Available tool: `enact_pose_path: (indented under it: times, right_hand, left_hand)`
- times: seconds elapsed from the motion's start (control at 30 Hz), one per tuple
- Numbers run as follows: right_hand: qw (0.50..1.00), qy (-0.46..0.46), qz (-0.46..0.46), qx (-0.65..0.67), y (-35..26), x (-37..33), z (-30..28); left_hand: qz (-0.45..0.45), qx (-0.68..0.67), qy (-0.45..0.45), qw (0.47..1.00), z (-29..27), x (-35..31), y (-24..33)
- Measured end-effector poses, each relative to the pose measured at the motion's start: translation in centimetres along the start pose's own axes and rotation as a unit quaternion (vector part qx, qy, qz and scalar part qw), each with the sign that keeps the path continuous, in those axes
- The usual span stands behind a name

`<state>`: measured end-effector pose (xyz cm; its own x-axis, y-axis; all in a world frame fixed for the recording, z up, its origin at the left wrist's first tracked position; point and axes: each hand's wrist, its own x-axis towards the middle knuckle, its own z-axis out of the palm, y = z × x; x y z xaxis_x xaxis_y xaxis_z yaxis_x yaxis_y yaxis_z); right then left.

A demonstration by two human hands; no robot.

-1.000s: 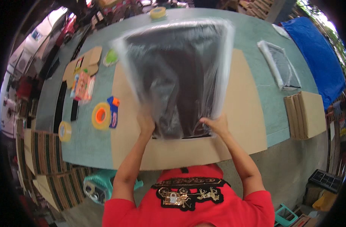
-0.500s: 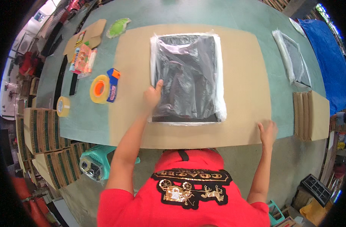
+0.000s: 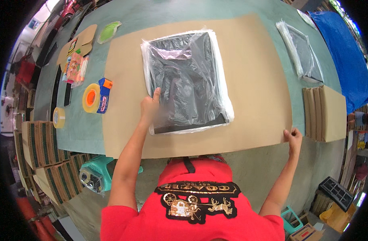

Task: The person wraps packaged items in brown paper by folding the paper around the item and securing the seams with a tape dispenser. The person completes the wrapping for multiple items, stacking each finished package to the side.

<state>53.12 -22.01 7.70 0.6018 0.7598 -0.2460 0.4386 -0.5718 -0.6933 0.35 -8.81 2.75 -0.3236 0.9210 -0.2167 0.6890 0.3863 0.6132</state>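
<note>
A flat black panel wrapped in clear plastic [image 3: 186,80] lies on a large brown cardboard sheet [image 3: 254,72]. My left hand [image 3: 150,108] rests at the panel's left side, thumb stretched out over the plastic; its other fingers are smeared by motion. At the sheet's near right corner, my right hand [image 3: 293,140] pinches the cardboard between thumb and fingers.
Left of the sheet are a large tape roll [image 3: 90,98], a blue-and-orange box [image 3: 104,96], a smaller tape roll [image 3: 59,117] and colourful packets [image 3: 76,67]. To the right lie another wrapped panel [image 3: 302,52], folded cardboard [image 3: 330,114] and a blue tarp [image 3: 344,60].
The cardboard sheet has turned slightly anticlockwise along with the wrapped panel. My right hand has closed on the sheet's near right corner. My left hand stays by the panel's left side.
</note>
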Motion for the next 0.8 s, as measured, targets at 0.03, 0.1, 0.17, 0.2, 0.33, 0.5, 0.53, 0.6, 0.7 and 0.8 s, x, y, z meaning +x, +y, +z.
enact_pose_path:
  times: [0.03,0.1,0.17,0.2,0.33,0.5,0.53,0.6,0.7,0.8]
  right_hand:
    - [0.999,-0.048,0.01,0.006,0.2,0.3,-0.6]
    - [0.987,-0.157,0.029,0.015,0.5,1.5,-0.7]
    - [0.985,-0.159,0.004,0.068,-0.3,4.1,0.8]
    - [0.982,-0.161,-0.01,0.096,-1.1,5.8,2.0]
    - [0.992,-0.081,-0.079,0.05,-5.1,12.4,5.5]
    - [0.978,0.008,-0.183,-0.098,-8.6,12.9,7.7]
    - [0.976,0.009,-0.195,-0.099,-8.5,12.9,7.5]
    - [0.972,0.017,-0.212,-0.101,-7.1,12.8,7.1]
    - [0.963,0.026,-0.252,-0.093,-6.6,12.1,7.4]
    - [0.953,0.041,-0.275,-0.125,-4.7,13.0,7.6]
  left_hand:
    - [0.0,-0.008,-0.006,1.0,0.0,-0.2,0.3]
    - [0.001,-0.005,0.013,1.0,0.0,0.0,0.5]
    - [0.011,-0.007,0.028,1.0,0.4,0.4,0.8]
    - [0.019,-0.011,0.037,0.999,0.8,0.6,0.6]
    - [-0.011,0.006,0.002,1.0,2.1,0.1,1.6]
    - [-0.052,-0.009,-0.013,0.999,1.3,-0.9,1.0]
    - [-0.053,-0.003,-0.019,0.998,1.2,-0.8,1.3]
    - [-0.043,-0.007,-0.005,0.999,1.4,-0.5,1.5]
    - [-0.003,-0.028,0.03,0.999,1.3,-0.7,2.3]
    - [0.009,-0.008,0.021,1.0,1.4,-0.3,2.1]
